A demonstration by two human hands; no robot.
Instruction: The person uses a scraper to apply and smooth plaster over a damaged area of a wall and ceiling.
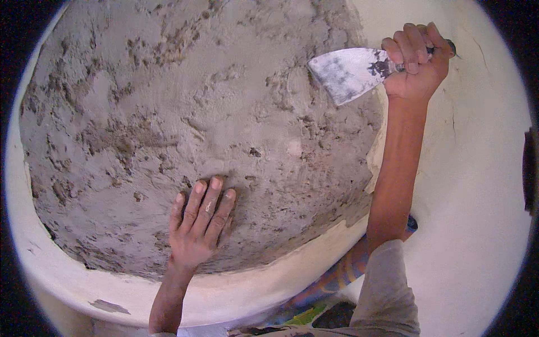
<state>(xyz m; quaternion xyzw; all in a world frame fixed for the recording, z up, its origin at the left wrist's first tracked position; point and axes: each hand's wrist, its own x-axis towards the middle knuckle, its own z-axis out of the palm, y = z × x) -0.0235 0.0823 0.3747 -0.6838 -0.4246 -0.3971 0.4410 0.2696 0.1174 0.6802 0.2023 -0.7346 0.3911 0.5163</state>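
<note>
My right hand (418, 62) is wrapped round the dark handle of a putty knife (351, 73), at the upper right. Its broad metal blade, smeared with grey and dark residue, points left over the rough grey plaster patch (236, 112); whether the edge presses on the plaster I cannot tell. Lower down and to the left, my left hand (199, 224) lies flat against the same patch, its fingers stretched out and holding nothing. The plaster is pitted, with darker crumbly spots and some smoother smears.
Cream-coloured painted wall (466, 168) surrounds the patch, with thin cracks at the upper right and a ragged paint edge. A rolled-up patterned mat (337, 272) leans below my right forearm. A dark object (529, 171) shows at the far right rim.
</note>
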